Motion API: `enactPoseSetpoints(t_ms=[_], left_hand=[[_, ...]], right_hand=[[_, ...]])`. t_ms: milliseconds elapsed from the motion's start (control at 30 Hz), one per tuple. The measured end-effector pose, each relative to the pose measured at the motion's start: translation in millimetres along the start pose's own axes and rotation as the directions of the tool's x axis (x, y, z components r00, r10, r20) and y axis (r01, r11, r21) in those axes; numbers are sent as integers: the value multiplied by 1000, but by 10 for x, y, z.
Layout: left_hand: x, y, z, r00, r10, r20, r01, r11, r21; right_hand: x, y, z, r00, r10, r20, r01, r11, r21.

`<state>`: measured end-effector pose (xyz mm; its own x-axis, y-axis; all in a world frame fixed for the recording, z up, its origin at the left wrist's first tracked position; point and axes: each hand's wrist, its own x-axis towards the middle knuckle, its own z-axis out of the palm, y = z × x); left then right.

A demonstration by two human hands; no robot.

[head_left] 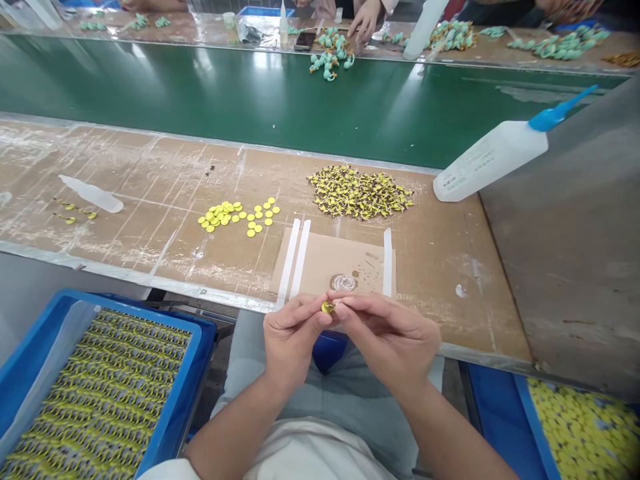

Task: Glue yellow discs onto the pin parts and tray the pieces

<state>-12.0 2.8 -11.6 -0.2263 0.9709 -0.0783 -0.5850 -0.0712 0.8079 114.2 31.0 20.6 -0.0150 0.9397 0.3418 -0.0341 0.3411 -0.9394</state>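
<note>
My left hand (295, 337) pinches a small yellow piece (327, 308) between thumb and fingertips, just off the table's front edge. My right hand (393, 333) meets it from the other side, its thumb and fingers pressed together on a thin part at the yellow piece; the exact grip is too small to tell. Beyond both hands lies a cardboard sheet (325, 260) with white tape strips and a wet, whitish round patch (344, 283). Yellow discs (220, 215) are scattered to the left of the sheet. Behind it is a heap of small yellow and dark pieces (360, 193).
A white bottle with blue nozzle (493, 160) leans by a metal panel (575, 233) at right. Blue trays of yellow pieces stand low left (195, 373) and low right (537, 427). Across the green belt (225, 93), other people's hands (367, 20) are near mint-coloured pieces (333, 50).
</note>
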Motion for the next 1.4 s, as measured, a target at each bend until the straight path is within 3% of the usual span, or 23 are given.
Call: enactPoseSetpoints(t_ms=[300, 500, 733, 933, 1133, 1300, 1400], left_hand=[[10, 49, -89, 997, 46, 60, -53, 992, 110], [71, 190, -97, 979, 130, 155, -159, 969, 188], [200, 325, -129, 884, 284, 371, -361, 919, 157], [199, 345, -153, 812, 353, 465, -465, 872, 152], [178, 294, -173, 832, 370, 413, -461, 875, 147], [108, 216, -150, 890, 404, 209, -445, 870, 212], [52, 178, -150, 900, 413, 142, -436, 861, 263]], right_hand=[[10, 17, -66, 992, 113, 54, -117, 989, 92], [66, -60, -90, 938, 283, 203, -334, 894, 298], [123, -75, -123, 867, 265, 422, -447, 787, 424], [119, -62, -152, 830, 225, 510, -462, 789, 404], [79, -38, -148, 835, 280, 473, -477, 797, 370], [54, -44, -110, 915, 268, 301, -367, 865, 343], [52, -50, -83, 945, 224, 237, -292, 906, 306]])
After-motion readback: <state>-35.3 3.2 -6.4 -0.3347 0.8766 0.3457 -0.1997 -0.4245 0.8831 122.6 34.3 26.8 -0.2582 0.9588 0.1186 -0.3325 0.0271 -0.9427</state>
